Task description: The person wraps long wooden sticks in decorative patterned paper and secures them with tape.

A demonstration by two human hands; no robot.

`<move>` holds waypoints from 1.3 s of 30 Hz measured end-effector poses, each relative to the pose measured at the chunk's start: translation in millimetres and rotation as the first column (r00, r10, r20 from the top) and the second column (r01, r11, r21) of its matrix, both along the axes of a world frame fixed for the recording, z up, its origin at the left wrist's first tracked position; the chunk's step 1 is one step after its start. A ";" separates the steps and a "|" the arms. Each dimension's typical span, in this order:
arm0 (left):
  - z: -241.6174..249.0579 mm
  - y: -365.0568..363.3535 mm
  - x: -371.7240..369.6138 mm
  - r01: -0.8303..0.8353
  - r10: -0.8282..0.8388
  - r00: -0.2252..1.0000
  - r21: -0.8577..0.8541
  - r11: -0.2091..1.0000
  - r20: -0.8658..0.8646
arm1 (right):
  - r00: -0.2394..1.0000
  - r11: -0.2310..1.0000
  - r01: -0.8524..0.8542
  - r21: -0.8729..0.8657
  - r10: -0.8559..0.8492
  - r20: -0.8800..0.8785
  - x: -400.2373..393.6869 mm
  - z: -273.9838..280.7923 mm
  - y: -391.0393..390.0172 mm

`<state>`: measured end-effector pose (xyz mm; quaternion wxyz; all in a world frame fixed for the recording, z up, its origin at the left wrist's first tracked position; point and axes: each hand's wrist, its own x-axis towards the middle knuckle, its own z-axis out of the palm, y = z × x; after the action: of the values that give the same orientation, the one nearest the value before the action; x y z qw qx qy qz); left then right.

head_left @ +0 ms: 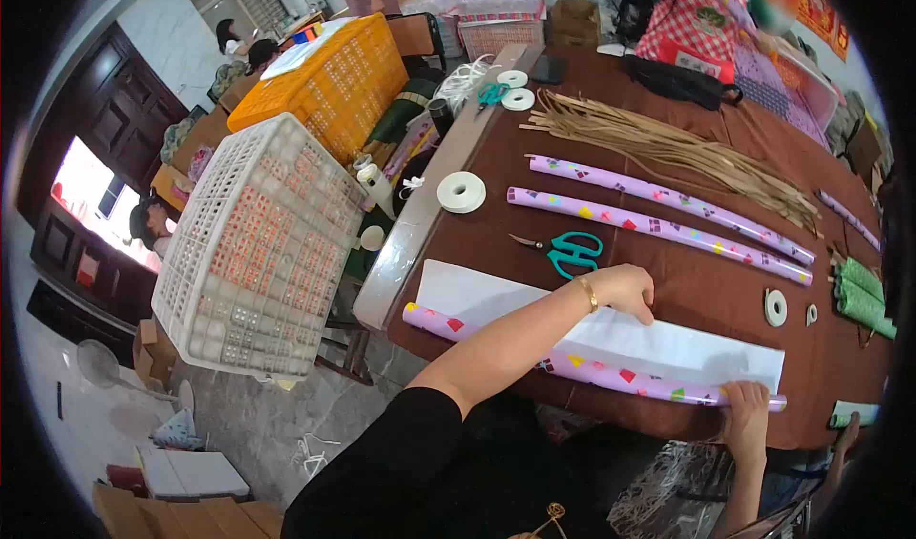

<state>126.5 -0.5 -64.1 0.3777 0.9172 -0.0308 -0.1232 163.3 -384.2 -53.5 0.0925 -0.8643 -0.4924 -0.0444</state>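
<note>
A sheet of wrapping paper lies white side up [706, 341] along the table's near edge, its near side wound into a purple patterned roll [611, 375]. At the roll's right end, my right hand [746, 407] has its fingers wrapped over it. My left hand [620, 291] is curled over the far edge of the sheet, thumb down; what its fingers hold, if anything, is hidden. My left forearm crosses above the roll and covers part of it. Just beyond my left hand lie teal-handled scissors [572, 253]. Two finished-looking purple rolls [658, 224] [668, 201] rest farther back.
Tape rolls [461, 193] [776, 307] and brown strips [668, 153] lie on the brown-covered table [687, 262]. White [258, 253] and orange crates [329, 86] stand left. At right, another person's hand [846, 434] touches a green roll [854, 412].
</note>
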 end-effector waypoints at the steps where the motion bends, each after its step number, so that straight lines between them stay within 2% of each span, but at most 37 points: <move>1: 2.3 2.1 -0.5 0.017 -0.016 1.000 0.008 1.000 -0.017 | 0.999 1.000 0.007 -0.019 -0.008 -0.043 -0.5 0.4 -1.5; 3: 11.7 0.4 1.4 0.107 -0.106 0.989 0.002 0.994 -0.103 | 0.998 0.999 0.035 -0.040 -0.037 -0.045 -2.9 -3.7 -1.6; 5: 17.1 4.7 2.2 0.197 -0.195 0.980 0.046 0.979 -0.043 | 0.993 0.994 0.094 -0.063 -0.099 -0.071 -13.8 -1.8 -9.4; 6: 12.8 4.8 6.5 0.184 -0.184 0.980 -0.008 0.983 -0.078 | 0.990 0.990 0.117 -0.075 -0.122 -0.074 -16.3 -3.7 -11.5; 7: 28.9 -2.5 3.1 0.071 -0.078 0.984 -0.044 0.996 -0.160 | 0.991 0.990 0.121 -0.073 -0.125 -0.053 -21.0 3.9 -8.3; 9: 30.7 -4.2 10.2 -0.012 0.014 1.000 0.050 0.999 -0.027 | 0.994 0.994 0.106 -0.038 -0.106 -0.007 -22.3 -0.4 -15.5; 10: 28.0 -13.5 11.2 -0.054 0.045 0.993 0.081 0.995 0.106 | 0.990 0.989 0.134 -0.054 -0.136 -0.024 -24.1 2.0 -17.6; 11: 42.5 -36.0 12.3 -0.079 0.070 0.994 0.112 0.991 0.084 | 0.987 0.988 0.145 -0.049 -0.148 -0.057 -22.8 2.7 -20.1; 12: 45.6 -58.1 14.0 -0.048 0.047 0.992 0.007 0.999 0.120 | 0.985 0.989 0.141 -0.039 -0.144 -0.091 -22.8 3.8 -21.3; 13: 48.4 -81.8 16.3 0.014 -0.014 0.986 -0.001 1.000 0.164 | 0.980 0.989 0.146 -0.009 -0.146 -0.138 -24.9 13.7 -19.4; 16: 29.3 -144.3 31.6 0.174 -0.191 0.939 0.083 0.981 0.286 | 0.967 0.978 0.187 0.090 -0.167 -0.193 -20.7 6.3 -24.4; 18: 14.9 -178.5 49.4 0.193 -0.222 0.903 0.114 0.975 0.369 | 0.880 0.882 0.326 0.341 -0.151 -0.450 -7.3 -6.5 -30.4; 19: 11.9 -194.2 57.5 0.203 -0.233 0.897 0.117 0.972 0.376 | 0.899 0.827 0.393 0.402 -0.253 -0.358 -0.5 -8.8 -33.9; 20: 9.4 -209.1 64.4 0.176 -0.235 0.889 0.181 0.968 0.393 | 0.899 0.824 0.398 0.404 -0.262 -0.352 10.4 -15.0 -38.5; 21: 6.7 -222.4 71.5 0.144 -0.236 0.881 0.244 0.959 0.410 | 0.839 0.697 0.542 0.469 -0.477 -0.260 24.8 -22.9 -43.8; 22: 1.9 -234.0 79.8 0.150 -0.244 0.875 0.247 0.957 0.417 | 0.718 0.538 0.641 0.548 -0.671 -0.182 38.2 -26.8 -47.9; 23: -2.6 -244.7 88.6 0.147 -0.224 0.879 0.209 0.967 0.420 | 0.714 0.530 0.641 0.555 -0.677 -0.177 51.8 -29.9 -52.6; 25: -6.3 -261.4 102.9 0.151 -0.211 0.884 0.173 0.973 0.416 | 0.370 0.287 0.916 0.281 -0.875 -0.311 69.3 -29.5 -56.7; 26: -8.5 -267.3 109.9 0.155 -0.219 0.881 0.181 0.971 0.420 | 0.367 0.280 0.915 0.289 -0.875 -0.315 73.0 -31.3 -58.7; 28: -12.4 -275.1 123.0 0.150 -0.207 0.886 0.167 0.975 0.415 | 0.332 0.318 0.943 0.098 -0.876 -0.350 77.4 -30.5 -58.5; 29: -14.6 -276.9 130.5 0.150 -0.210 0.885 0.172 0.974 0.417 | 0.332 0.317 0.943 0.102 -0.875 -0.354 79.0 -30.5 -58.5; 31: -17.2 -279.2 140.1 0.222 -0.241 0.921 0.098 0.970 0.306 | 0.332 0.314 0.943 0.113 -0.849 -0.411 80.2 -31.1 -60.0; 35: -20.4 -281.3 148.2 0.222 -0.226 0.936 0.047 0.974 0.271 | 0.334 0.329 0.940 0.092 -0.831 -0.446 86.1 -33.3 -66.3; 37: -20.7 -280.8 150.0 0.237 -0.205 0.949 -0.111 0.965 0.239 | 0.358 0.335 0.933 0.130 -0.835 -0.418 86.1 -35.8 -66.1; 39: -21.7 -280.9 152.3 0.242 -0.204 0.949 -0.141 0.960 0.241 | 0.368 0.329 0.930 0.163 -0.845 -0.388 83.8 -38.6 -64.6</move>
<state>278.8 -281.4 -85.8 0.4314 0.8806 -0.1872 -0.0582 247.1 -448.8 -92.1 0.2643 -0.9567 0.0969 -0.0746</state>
